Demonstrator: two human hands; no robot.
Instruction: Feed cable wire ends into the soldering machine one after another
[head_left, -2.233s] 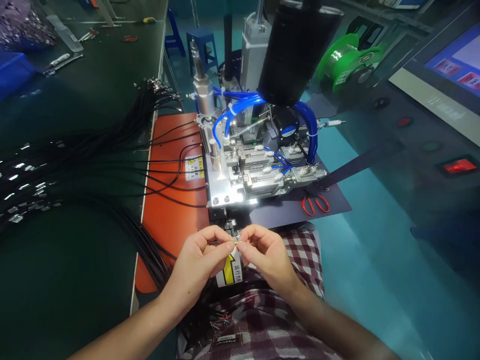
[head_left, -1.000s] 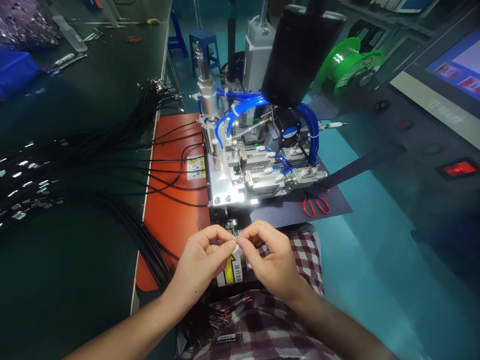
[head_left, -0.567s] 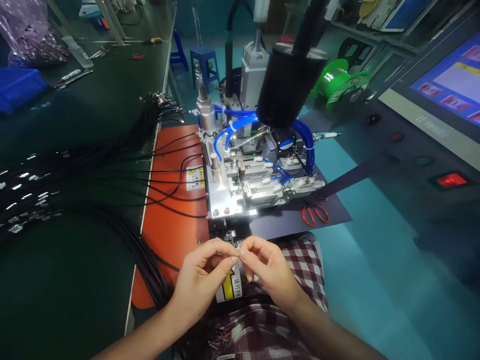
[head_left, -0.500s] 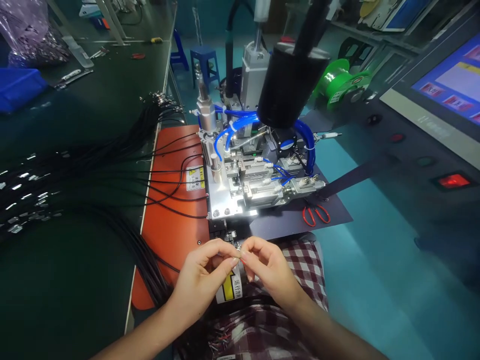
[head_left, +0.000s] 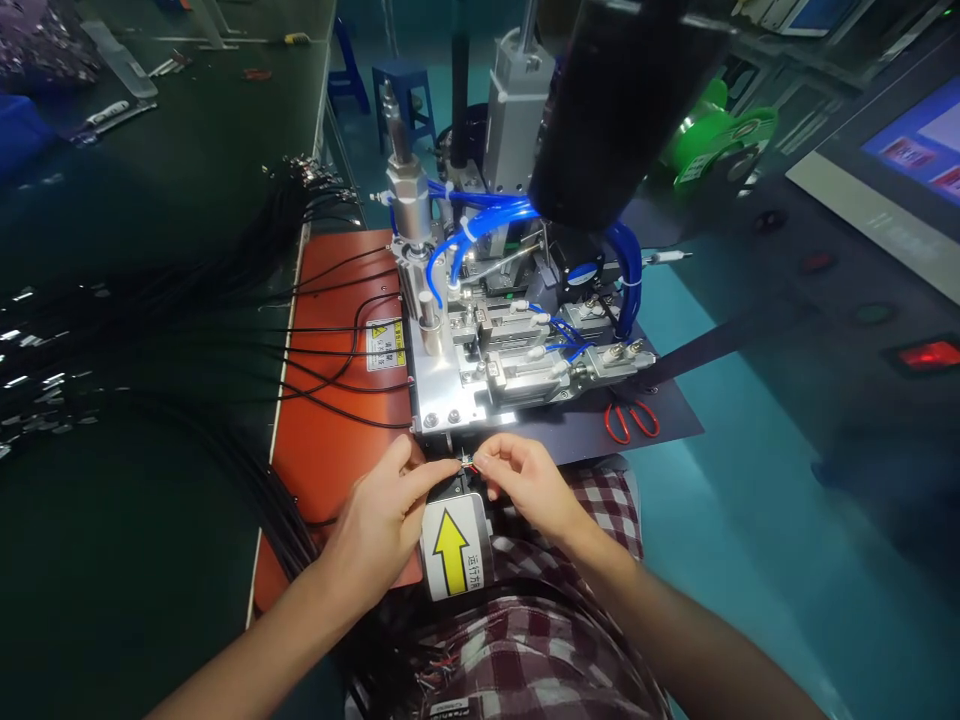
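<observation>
My right hand [head_left: 529, 485] pinches thin coloured wires [head_left: 472, 465], a red one among them, at the front edge of the metal machine [head_left: 450, 395]. From the left, my left hand [head_left: 390, 515] reaches to the same small spot with its index finger stretched out; its fingertip touches or nearly touches the wires' small metallic end. Whether that hand grips anything is hidden. Below the hands is a white label with a yellow arrow [head_left: 451, 560]. Several black cables [head_left: 337, 340] run across the orange board [head_left: 315, 450] to the machine's left side.
Red-handled scissors [head_left: 631, 422] lie right of the machine. A large black tube [head_left: 615, 120] hangs over it. Cable bundles [head_left: 172, 290] cover part of the dark table at left. A green spool [head_left: 712, 135] and a control panel [head_left: 862, 260] stand at right.
Both hands have moved forward, up to the machine's front edge. My left index finger has stretched out, and the arrow label is now uncovered. The camera view has shifted a little.
</observation>
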